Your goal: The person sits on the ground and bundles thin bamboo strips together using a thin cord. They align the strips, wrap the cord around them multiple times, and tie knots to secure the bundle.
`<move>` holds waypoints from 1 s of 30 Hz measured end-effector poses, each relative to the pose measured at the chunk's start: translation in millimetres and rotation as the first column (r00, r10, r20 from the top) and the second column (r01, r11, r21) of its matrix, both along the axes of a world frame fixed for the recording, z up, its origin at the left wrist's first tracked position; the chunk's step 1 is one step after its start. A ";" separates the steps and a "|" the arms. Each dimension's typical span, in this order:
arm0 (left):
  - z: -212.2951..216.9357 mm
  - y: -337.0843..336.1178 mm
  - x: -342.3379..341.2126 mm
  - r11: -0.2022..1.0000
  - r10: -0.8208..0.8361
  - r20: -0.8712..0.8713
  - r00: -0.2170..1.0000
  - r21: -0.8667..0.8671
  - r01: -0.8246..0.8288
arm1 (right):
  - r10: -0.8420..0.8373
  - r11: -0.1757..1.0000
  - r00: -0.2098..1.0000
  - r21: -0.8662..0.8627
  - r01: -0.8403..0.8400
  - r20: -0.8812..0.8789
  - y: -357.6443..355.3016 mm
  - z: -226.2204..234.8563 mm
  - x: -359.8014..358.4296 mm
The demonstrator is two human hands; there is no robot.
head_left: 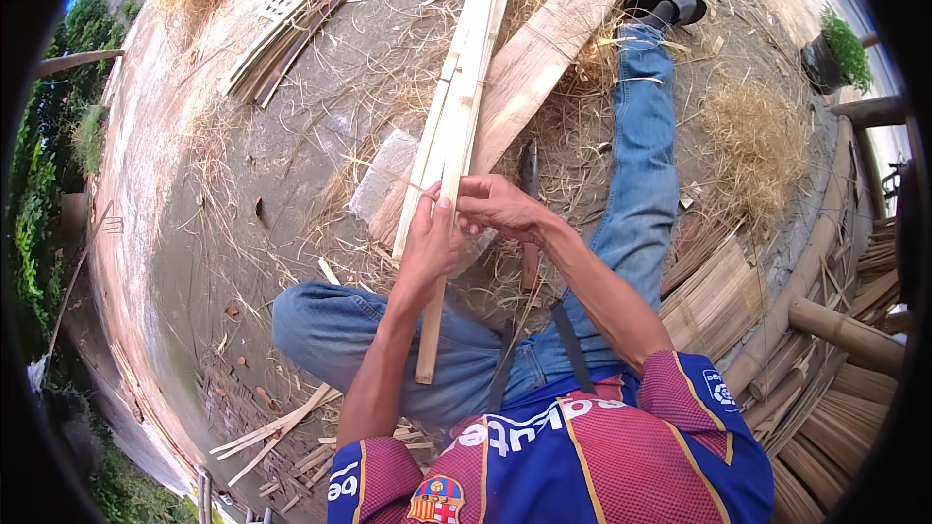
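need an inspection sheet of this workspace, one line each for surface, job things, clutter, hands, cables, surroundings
surface: hard-looking grey ground
job's things: long flat pale wood-like strip in the left hand; bundle of long pale strips ahead, near a wide brown wooden board
clutter: curly straw-coloured shavings scattered about; long narrow dark tool with brown handle lying right of the strips
left hand: fingers closed on the strip
right hand: fingers bent beside the left hand; grip too small to tell
cables: nothing seen
surroundings: green leafy plant in a dark pot, upper right; thick brown round poles, right; green foliage, far left
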State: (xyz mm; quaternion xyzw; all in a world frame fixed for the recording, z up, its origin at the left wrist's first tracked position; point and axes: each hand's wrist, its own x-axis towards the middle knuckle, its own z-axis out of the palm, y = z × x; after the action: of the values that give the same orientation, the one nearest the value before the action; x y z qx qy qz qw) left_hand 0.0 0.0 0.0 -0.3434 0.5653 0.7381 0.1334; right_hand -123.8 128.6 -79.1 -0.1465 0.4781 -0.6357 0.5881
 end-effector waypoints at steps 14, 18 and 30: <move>-15.9 5.2 4.5 0.937 -0.038 -0.051 0.998 -0.350 0.018 | 0.139 0.984 -0.111 0.124 0.128 -0.984 30.6 78.8 -12.9; -13.3 -1.6 2.9 0.782 -0.215 0.017 0.976 -0.596 0.183 | -0.046 0.977 -0.420 0.048 -0.209 -0.906 -0.5 95.6 -12.3; -1.8 -2.5 3.1 0.724 -0.193 0.023 0.981 -0.671 0.158 | -0.034 0.925 -0.513 0.167 -0.341 -0.858 -26.8 103.9 -28.7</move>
State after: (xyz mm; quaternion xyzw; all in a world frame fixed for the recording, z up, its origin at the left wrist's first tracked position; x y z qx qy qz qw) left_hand 3.1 -2.5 -1.8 -0.2953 0.8254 0.4778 0.0564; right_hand -152.5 101.8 24.8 -0.7549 0.6396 -0.1392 -0.0406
